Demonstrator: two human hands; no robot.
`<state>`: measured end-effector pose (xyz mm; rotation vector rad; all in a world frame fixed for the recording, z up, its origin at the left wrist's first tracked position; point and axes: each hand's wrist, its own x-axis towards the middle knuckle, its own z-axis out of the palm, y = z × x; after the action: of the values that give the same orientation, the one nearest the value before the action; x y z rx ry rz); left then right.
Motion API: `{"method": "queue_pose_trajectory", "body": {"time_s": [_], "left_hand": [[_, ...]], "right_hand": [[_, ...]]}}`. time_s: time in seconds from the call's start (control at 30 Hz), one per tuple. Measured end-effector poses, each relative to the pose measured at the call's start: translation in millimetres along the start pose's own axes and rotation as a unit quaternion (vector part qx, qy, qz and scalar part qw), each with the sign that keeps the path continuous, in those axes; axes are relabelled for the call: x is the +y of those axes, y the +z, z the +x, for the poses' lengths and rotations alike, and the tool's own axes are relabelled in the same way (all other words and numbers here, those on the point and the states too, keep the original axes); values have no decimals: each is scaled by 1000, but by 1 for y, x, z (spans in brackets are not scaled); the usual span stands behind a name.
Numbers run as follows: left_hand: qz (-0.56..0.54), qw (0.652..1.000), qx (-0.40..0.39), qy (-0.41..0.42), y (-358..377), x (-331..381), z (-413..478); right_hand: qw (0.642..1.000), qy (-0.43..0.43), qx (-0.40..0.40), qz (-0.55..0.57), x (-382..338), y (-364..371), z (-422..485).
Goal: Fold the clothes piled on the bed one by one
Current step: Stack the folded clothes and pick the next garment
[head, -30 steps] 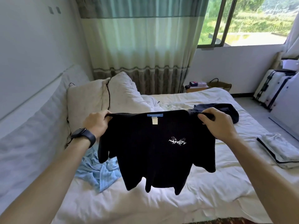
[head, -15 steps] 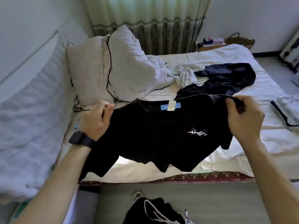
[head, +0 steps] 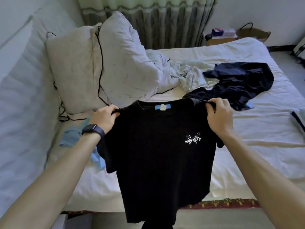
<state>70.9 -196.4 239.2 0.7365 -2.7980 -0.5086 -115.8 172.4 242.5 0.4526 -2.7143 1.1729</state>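
A black T-shirt (head: 158, 156) with a small white chest logo and a blue neck label hangs spread in front of me over the near edge of the bed (head: 264, 146). My left hand (head: 105, 119), with a dark watch on the wrist, grips its left shoulder. My right hand (head: 217, 116) pinches the right shoulder. A dark navy garment (head: 239, 83) lies crumpled on the bed beyond the shirt. A pale green garment (head: 189, 75) is bunched beside it. A light blue garment (head: 72, 139) lies at the left, partly hidden by my arm and the shirt.
Two white pillows (head: 102, 63) lean against the padded headboard at the left, with a black cable (head: 100, 63) draped over them. A folded white garment with a dark stripe (head: 297, 119) sits at the right edge. A cardboard box (head: 221, 38) stands past the bed by the curtain.
The shirt now hangs straight down from both shoulders instead of lying slanted. The view has tilted down from the window to the bed. Both hands keep their grips.
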Motion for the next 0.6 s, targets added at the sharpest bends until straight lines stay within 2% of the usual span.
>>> {"method": "queue_pose_trajectory", "body": {"time_s": [0.17,0.23,0.37,0.53,0.6], "left_hand": [[9,990,-93,-103,115,-44,81],[11,986,-111,-126,156,-61,102],[23,983,-127,-127,220,-87,144],[48,989,-79,-115,271,-112,210],[62,989,-57,-122,293,-117,230]], "right_hand": [[982,107,-139,-64,68,115,44],[974,137,-162,-78,94,156,57],[969,168,-157,-86,128,227,88],[980,168,-80,-73,146,298,144],[983,140,-89,-82,153,326,158]]}}
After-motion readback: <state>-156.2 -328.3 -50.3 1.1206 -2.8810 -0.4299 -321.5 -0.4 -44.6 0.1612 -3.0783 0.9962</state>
